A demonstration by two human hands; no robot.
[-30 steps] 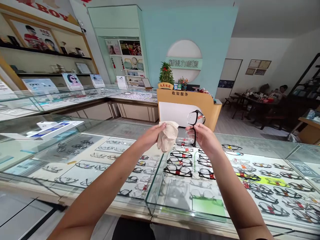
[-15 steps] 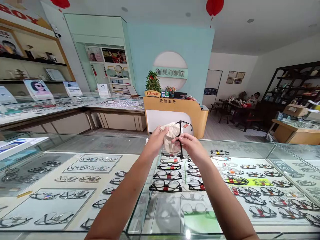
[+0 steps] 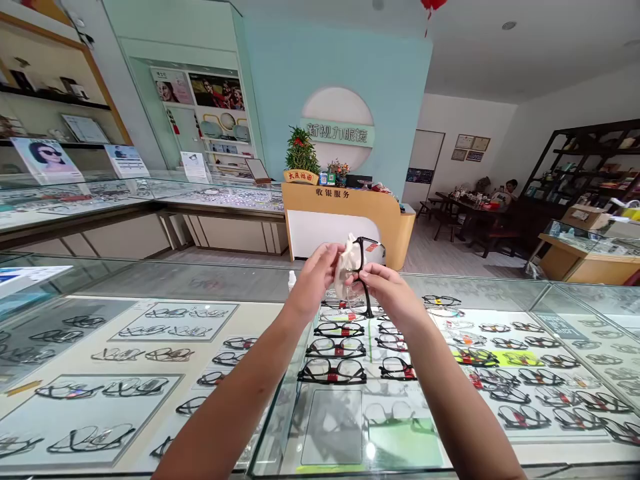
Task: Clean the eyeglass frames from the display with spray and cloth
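Above the glass counter I hold a pair of black-framed eyeglasses (image 3: 369,312) turned on its side. My right hand (image 3: 393,290) pinches the frame around its middle. In my left hand (image 3: 316,275) is a cream-coloured cloth (image 3: 345,270), its fingers closed on it. The cloth lies against the upper lens, partly covering it. A temple with a small red label extends to the right from the top of the frame. My left fingertips are partly hidden by the cloth.
The glass display counter (image 3: 330,427) below holds rows of eyeglasses (image 3: 333,370). A small white bottle (image 3: 292,280) stands behind my left wrist. Beyond are a wooden cashier desk (image 3: 403,233), another display case (image 3: 215,200) and a seated person (image 3: 505,193) at a far table.
The cloth has bunched up and shifted right on the upper lens, and my left hand has moved slightly right with it. The camera view has tilted down a little. My right hand keeps its pinch.
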